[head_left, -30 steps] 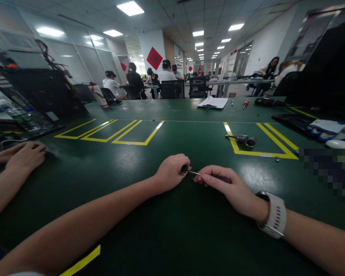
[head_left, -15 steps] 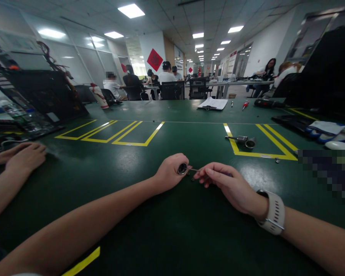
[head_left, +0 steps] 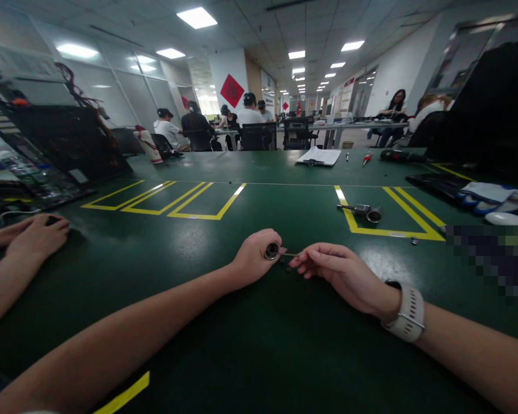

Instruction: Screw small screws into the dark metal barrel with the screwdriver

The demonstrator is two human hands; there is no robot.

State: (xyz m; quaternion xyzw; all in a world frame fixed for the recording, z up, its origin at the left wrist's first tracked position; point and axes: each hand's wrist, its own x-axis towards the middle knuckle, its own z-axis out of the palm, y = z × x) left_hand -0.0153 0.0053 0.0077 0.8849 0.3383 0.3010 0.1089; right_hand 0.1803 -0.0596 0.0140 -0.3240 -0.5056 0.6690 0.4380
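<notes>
My left hand (head_left: 254,260) is closed around a round, hollow metal part (head_left: 271,250), its open end facing me. Between the fingertips of my right hand (head_left: 343,269) is a thin metal rod (head_left: 290,255), perhaps a tool shaft. The rod's far end reaches the rim of the metal part; whether it goes inside, I cannot tell. Just below the rod, a small dark nut-like piece (head_left: 288,269) lies on the green table (head_left: 224,356), with another beside it. Much of the metal part is hidden by my left fingers.
Inside yellow tape at right lies a metal assembly (head_left: 362,211), with a small metal piece (head_left: 414,241) nearby. Farther back are a clipboard (head_left: 318,156), a red screwdriver (head_left: 367,158) and gloves (head_left: 496,195). Another person's hands (head_left: 37,238) rest on the table's left side.
My hands stay nearly in place. The right wrist shifts slightly up and left, and more of the rod shows between my hands. A dark object now shows at the other person's fingers.
</notes>
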